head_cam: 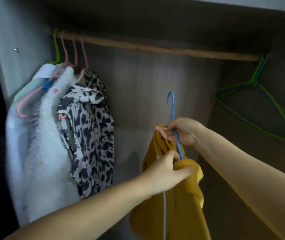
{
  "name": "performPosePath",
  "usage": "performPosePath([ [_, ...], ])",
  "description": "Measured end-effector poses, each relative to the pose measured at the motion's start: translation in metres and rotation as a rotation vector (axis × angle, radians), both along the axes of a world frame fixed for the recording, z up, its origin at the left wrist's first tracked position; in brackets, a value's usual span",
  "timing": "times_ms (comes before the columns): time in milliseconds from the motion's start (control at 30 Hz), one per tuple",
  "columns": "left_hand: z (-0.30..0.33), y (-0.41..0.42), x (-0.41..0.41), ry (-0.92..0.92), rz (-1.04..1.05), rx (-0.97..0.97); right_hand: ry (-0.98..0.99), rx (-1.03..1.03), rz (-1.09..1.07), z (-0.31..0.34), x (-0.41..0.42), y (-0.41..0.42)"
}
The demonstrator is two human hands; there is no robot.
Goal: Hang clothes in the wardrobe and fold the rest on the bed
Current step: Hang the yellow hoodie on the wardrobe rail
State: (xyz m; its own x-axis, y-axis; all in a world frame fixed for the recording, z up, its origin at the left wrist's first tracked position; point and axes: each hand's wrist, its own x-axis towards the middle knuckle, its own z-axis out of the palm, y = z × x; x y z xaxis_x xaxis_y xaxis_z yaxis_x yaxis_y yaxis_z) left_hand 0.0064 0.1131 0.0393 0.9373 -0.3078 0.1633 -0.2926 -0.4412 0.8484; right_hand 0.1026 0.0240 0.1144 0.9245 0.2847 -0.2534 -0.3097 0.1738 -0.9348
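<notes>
Right now the work sits below the wooden rail [155, 47], roughly under its middle. The right hand [181, 131] holds the blue hanger [173, 110] at the base of its hook, fingers curled round the wire, with the hook pointing up and well short of the rail. The left hand [166, 172] pinches the mustard garment [178, 205] at what looks like its neck or shoulder edge, just beside the hanger's sloping arm, and the cloth hangs down from there in a bunched drape.

The step in hand appears to be seating the garment on the hanger before it goes up. To do it well, I would have the left hand spread the fabric along the wire arm until the shoulder seam lies over it, rather than leaving it gathered near the neck, where it could slide off once let go. The right hand should keep the hanger level so that the far side, hidden behind the cloth, does not tip out. Whether that far shoulder is already on cannot be told.

Below the rail's left end hang a white fluffy garment [39, 144] and a leopard-print top [89, 129]; below its right end hang empty green hangers [259, 101]. The bare stretch of rail between them seems the natural place for the hook.
</notes>
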Motion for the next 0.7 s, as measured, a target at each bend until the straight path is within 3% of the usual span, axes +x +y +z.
performPosePath([
  [67, 0.008, 0.021, -0.002, -0.189, 0.108, 0.026, -0.071, -0.036, 0.025, 0.009, 0.007, 0.028],
  [167, 0.028, 0.051, -0.002, -0.318, 0.261, -0.003, -0.211, -0.075, 0.083, 0.027, 0.016, 0.075],
  [433, 0.13, 0.138, 0.035, -0.702, 0.613, 0.154, -0.886, -0.478, 0.088, 0.126, 0.033, 0.177],
  [567, 0.15, 0.182, 0.061, -0.759, 0.686, 0.456, -0.996, -0.594, 0.151, 0.148, 0.056, 0.214],
  [700, 0.145, 0.217, 0.089, -0.623, 0.813, 0.832, -1.015, -0.769, 0.126, 0.133, 0.089, 0.253],
])
